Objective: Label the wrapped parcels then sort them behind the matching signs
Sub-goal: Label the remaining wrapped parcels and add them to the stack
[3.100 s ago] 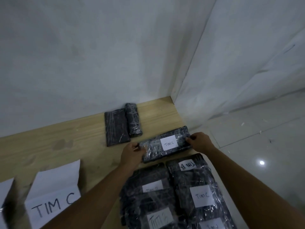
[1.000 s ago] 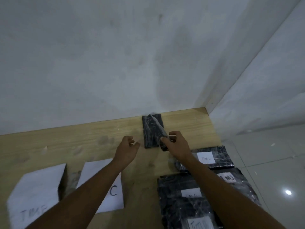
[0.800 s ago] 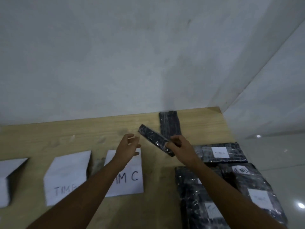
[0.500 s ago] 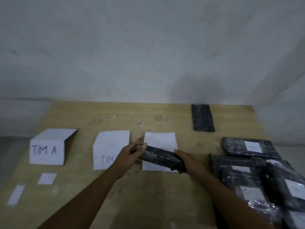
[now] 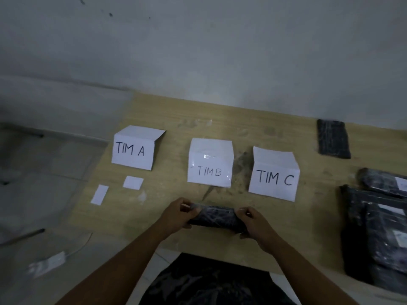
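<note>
- Wrapped parcel [image 5: 214, 219]: held over the near table [image 5: 123, 219] edge, in front of the TIM B sign [image 5: 209, 164]; long axis left–right; no label seen.
- Left hand [image 5: 176, 217]: curled round the left end.
- Right hand [image 5: 255, 225]: curled round the right end.
- Blank labels [image 5: 133, 182]: laid to the parcel's left; left hand judged nearer.

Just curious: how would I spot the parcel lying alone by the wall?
Find the wooden table, then the TIM C sign. Further right, near the wall, lies the dark parcel. Unlike the stacked parcels nearer, it shows no white label.
</note>
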A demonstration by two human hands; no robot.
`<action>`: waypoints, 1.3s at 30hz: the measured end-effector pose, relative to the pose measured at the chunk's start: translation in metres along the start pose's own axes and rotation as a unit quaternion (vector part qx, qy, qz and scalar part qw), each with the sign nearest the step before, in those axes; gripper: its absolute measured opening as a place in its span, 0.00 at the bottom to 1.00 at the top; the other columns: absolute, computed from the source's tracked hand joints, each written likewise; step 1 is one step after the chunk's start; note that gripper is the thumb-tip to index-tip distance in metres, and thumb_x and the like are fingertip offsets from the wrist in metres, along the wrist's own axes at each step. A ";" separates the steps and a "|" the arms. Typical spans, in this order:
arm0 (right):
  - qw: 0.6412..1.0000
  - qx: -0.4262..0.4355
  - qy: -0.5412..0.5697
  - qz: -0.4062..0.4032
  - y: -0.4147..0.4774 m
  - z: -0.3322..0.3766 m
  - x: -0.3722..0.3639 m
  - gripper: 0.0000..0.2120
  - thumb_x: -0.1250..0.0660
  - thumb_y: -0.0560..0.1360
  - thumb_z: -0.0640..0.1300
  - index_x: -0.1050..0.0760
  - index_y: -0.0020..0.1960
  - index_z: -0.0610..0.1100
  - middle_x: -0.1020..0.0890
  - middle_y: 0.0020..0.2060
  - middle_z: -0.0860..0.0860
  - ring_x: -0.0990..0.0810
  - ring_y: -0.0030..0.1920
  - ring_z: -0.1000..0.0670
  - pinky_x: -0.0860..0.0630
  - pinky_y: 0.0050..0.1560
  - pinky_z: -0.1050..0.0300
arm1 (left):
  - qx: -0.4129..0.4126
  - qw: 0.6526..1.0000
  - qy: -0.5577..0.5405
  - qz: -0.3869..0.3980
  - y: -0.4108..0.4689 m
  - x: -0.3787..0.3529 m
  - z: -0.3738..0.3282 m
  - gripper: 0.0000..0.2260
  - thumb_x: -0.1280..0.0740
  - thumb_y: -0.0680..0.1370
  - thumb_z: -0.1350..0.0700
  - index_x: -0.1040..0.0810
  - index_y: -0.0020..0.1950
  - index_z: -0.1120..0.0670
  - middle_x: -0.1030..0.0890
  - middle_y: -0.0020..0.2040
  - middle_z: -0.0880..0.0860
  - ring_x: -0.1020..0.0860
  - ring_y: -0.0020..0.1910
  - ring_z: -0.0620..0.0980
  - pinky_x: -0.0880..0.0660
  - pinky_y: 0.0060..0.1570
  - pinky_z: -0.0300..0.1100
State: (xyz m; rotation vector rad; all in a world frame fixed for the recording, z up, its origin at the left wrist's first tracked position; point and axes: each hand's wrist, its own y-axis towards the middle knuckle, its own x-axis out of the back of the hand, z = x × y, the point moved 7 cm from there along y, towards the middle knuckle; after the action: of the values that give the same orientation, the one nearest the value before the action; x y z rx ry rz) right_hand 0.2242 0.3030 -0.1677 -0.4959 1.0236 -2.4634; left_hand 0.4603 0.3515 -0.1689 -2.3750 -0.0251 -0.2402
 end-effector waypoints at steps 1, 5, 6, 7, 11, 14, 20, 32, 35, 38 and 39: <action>1.000 0.006 -0.030 -0.002 0.002 -0.003 -0.008 0.16 0.38 0.79 0.53 0.29 0.62 0.45 0.25 0.54 0.48 0.20 0.47 0.47 0.19 0.42 0.52 | 0.013 1.000 -0.008 0.003 -0.002 0.004 0.010 0.17 0.31 0.76 0.49 0.29 0.61 0.54 0.24 0.58 0.55 0.21 0.53 0.53 0.19 0.46 0.46; 0.978 0.042 -0.205 -0.023 0.010 -0.012 -0.021 0.21 0.40 0.79 0.57 0.30 0.67 0.47 0.23 0.58 0.48 0.20 0.45 0.47 0.22 0.48 0.53 | -0.004 0.997 0.058 -0.052 0.002 0.016 0.029 0.18 0.31 0.76 0.48 0.26 0.63 0.54 0.22 0.57 0.54 0.22 0.51 0.50 0.21 0.46 0.44; 0.971 0.050 -0.232 -0.035 0.012 -0.013 -0.022 0.22 0.41 0.80 0.57 0.30 0.67 0.46 0.23 0.60 0.47 0.22 0.47 0.47 0.23 0.51 0.52 | -0.015 0.994 0.087 -0.069 0.003 0.018 0.031 0.19 0.30 0.76 0.47 0.25 0.62 0.54 0.21 0.55 0.53 0.22 0.50 0.49 0.22 0.48 0.45; 0.967 0.057 -0.244 -0.049 0.013 -0.014 -0.023 0.21 0.40 0.80 0.57 0.30 0.67 0.45 0.24 0.62 0.47 0.23 0.51 0.47 0.25 0.55 0.52 | -0.019 0.992 0.097 -0.077 0.005 0.019 0.034 0.19 0.30 0.75 0.46 0.24 0.61 0.54 0.21 0.54 0.52 0.22 0.50 0.49 0.22 0.50 0.45; 0.973 0.096 -0.188 -0.088 0.008 -0.008 -0.020 0.21 0.33 0.77 0.50 0.30 0.67 0.44 0.28 0.60 0.48 0.26 0.59 0.46 0.28 0.59 0.54 | -0.053 0.996 0.014 -0.072 0.005 0.017 0.033 0.16 0.28 0.74 0.49 0.24 0.57 0.57 0.20 0.53 0.51 0.21 0.54 0.49 0.23 0.54 0.46; 0.955 0.194 -0.197 -0.109 -0.001 0.002 -0.017 0.15 0.27 0.69 0.39 0.29 0.51 0.45 0.30 0.50 0.48 0.28 0.49 0.49 0.26 0.49 0.58 | -0.077 0.990 -0.060 -0.104 0.002 0.023 0.025 0.12 0.28 0.74 0.53 0.22 0.50 0.61 0.18 0.49 0.56 0.19 0.49 0.52 0.22 0.51 0.46; 0.884 0.264 -0.383 -0.053 0.004 -0.022 -0.030 0.14 0.32 0.67 0.39 0.38 0.38 0.47 0.36 0.43 0.49 0.37 0.46 0.46 0.33 0.46 0.50 | -0.135 0.990 -0.018 -0.023 0.006 0.010 0.022 0.08 0.27 0.73 0.61 0.26 0.45 0.57 0.19 0.49 0.56 0.20 0.53 0.49 0.25 0.55 0.42; 0.886 0.252 -0.376 -0.106 0.001 -0.005 -0.028 0.18 0.42 0.74 0.63 0.32 0.37 0.48 0.31 0.44 0.50 0.31 0.48 0.46 0.33 0.50 0.52 | -0.094 0.932 0.103 -0.335 0.018 0.129 0.029 0.11 0.28 0.73 0.60 0.23 0.54 0.59 0.23 0.55 0.57 0.25 0.56 0.56 0.29 0.55 0.43; 0.884 0.258 -0.371 -0.119 -0.001 -0.003 -0.024 0.14 0.37 0.72 0.58 0.30 0.37 0.48 0.28 0.45 0.47 0.28 0.48 0.43 0.31 0.49 0.51 | -0.071 0.913 0.194 -0.352 0.029 0.156 0.026 0.22 0.29 0.74 0.56 0.28 0.65 0.62 0.28 0.66 0.62 0.31 0.67 0.62 0.32 0.64 0.52; 0.889 0.251 -0.364 -0.119 0.004 -0.004 -0.023 0.20 0.42 0.75 0.65 0.29 0.38 0.49 0.28 0.47 0.47 0.29 0.51 0.44 0.31 0.51 0.50 | 0.006 0.912 0.286 -0.293 0.041 0.162 0.032 0.33 0.35 0.77 0.47 0.43 0.76 0.60 0.45 0.77 0.59 0.47 0.76 0.59 0.40 0.71 0.55; 0.890 0.247 -0.364 -0.118 0.005 -0.005 -0.022 0.21 0.44 0.75 0.66 0.29 0.37 0.49 0.27 0.47 0.47 0.29 0.51 0.43 0.30 0.51 0.49 | 0.027 0.914 0.301 -0.269 0.045 0.161 0.034 0.34 0.37 0.78 0.45 0.46 0.77 0.59 0.48 0.78 0.59 0.50 0.77 0.59 0.42 0.72 0.56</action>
State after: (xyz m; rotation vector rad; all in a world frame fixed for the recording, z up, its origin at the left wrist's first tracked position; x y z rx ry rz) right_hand 0.2419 0.3144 -0.1782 -1.2784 0.0282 -2.2748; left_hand 0.6275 0.3341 -0.1946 -2.0957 -0.3889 -1.2061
